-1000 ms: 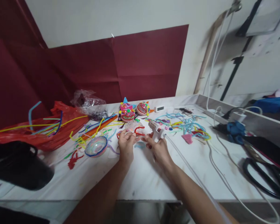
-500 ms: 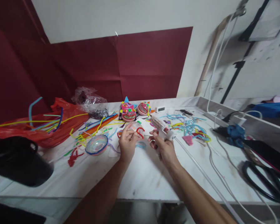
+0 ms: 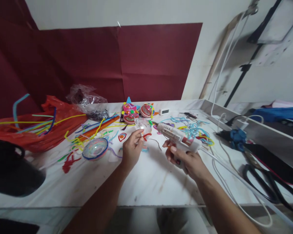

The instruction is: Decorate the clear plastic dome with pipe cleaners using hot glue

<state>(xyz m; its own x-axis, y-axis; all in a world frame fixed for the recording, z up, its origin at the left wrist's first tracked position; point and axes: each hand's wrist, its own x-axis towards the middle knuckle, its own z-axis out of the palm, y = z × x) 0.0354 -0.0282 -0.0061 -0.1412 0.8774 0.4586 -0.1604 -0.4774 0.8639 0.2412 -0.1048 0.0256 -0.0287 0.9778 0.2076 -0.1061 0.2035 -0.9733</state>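
My left hand (image 3: 132, 150) is closed, thumb and fingers pinching a small clear plastic half ball (image 3: 142, 124) above the table. A bent red pipe cleaner (image 3: 147, 135) shows by the fingertips, at the near edge of that half ball. My right hand (image 3: 189, 161) is wrapped round the handle of a white hot glue gun (image 3: 177, 135), whose nozzle points left towards the half ball. Trailing from its rear is a long clear glue stick (image 3: 224, 167). A clear bowl with a blue rim (image 3: 95, 149) sits left of my left hand.
Two decorated lion-head balls (image 3: 130, 113) (image 3: 147, 110) stand at the back beside a small white digital display (image 3: 164, 111). Pipe cleaners (image 3: 97, 131) lie left, cut pieces (image 3: 195, 128) right. A black container (image 3: 12, 169) stands at left; large scissors (image 3: 261, 182) and cables (image 3: 221, 175) lie right.
My right hand with the glue gun has drawn back to the right and nearer, away from the half ball. The view has shifted slightly. My left hand keeps its hold.
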